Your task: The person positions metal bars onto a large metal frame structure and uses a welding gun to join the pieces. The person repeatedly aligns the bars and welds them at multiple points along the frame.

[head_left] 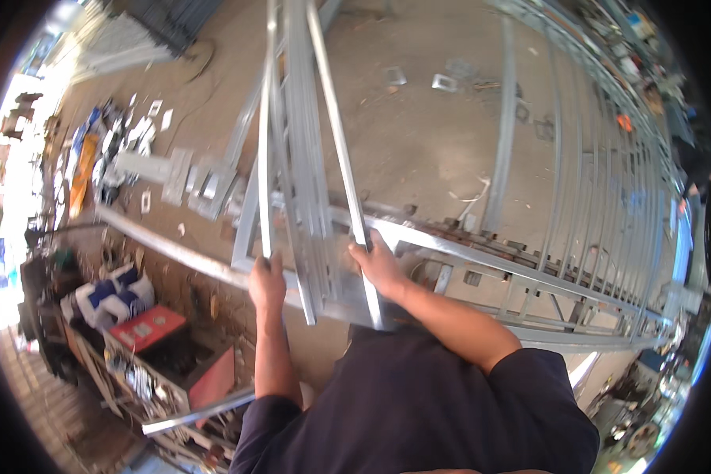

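My left hand [268,286] is closed around the near end of a long, thin metal bar [265,150], which runs away from me toward the top of the picture. A second shiny metal bar [336,142] is gripped by my right hand [379,265], with its near end sticking out toward my body. The two bars draw closer together at their far ends. Between them lies a bundle of grey metal profiles [304,150], slightly blurred, reaching almost to my waist.
A large welded metal frame [466,251] with many parallel bars spreads to my right. At lower left stands an open red box [146,328] beside a blue and white sack [114,299]. Metal offcuts [213,189] and scraps lie on the brown floor [419,134]. Stacked metal [126,43] sits far left.
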### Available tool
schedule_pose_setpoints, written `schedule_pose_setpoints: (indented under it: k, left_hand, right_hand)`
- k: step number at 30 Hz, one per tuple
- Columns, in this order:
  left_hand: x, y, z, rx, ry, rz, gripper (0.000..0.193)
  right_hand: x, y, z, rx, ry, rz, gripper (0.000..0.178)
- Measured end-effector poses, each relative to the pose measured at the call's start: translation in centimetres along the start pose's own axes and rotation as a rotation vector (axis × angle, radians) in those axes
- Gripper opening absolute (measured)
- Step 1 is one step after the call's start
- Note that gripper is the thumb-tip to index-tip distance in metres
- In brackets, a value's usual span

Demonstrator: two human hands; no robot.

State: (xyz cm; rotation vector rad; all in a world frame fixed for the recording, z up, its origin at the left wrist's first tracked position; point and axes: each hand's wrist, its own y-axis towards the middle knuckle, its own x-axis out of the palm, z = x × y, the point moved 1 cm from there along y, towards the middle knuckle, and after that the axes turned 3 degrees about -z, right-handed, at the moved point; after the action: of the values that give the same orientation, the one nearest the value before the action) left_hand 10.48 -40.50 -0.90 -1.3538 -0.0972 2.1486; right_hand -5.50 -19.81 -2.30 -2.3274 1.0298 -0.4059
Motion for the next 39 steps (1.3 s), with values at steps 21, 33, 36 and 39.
schedule_pose_setpoints:
  k: [21,33,36,39]
  left_hand:
    - [22.7,-2.9,26.2,0.344,-0.412,-0.577,0.05]
    - [30.1,-1.7,34.0,0.295,-0.485,-0.709,0.037]
    - [30.0,-1.1,35.7,0.206,-0.572,-0.785,0.035]
    - [30.4,0.2,37.1,0.21,-0.591,-0.815,0.038]
  right_hand:
    - [-35.4,0.1,-2.6,-0.001,-0.451,0.857,0.065]
    - [-37.4,2.7,-0.4,0.179,-0.336,0.829,0.065]
    - [-37.7,3.9,0.7,0.159,-0.353,0.848,0.065]
    - [-39.6,6.0,3.9,0.171,-0.368,0.8,0.064]
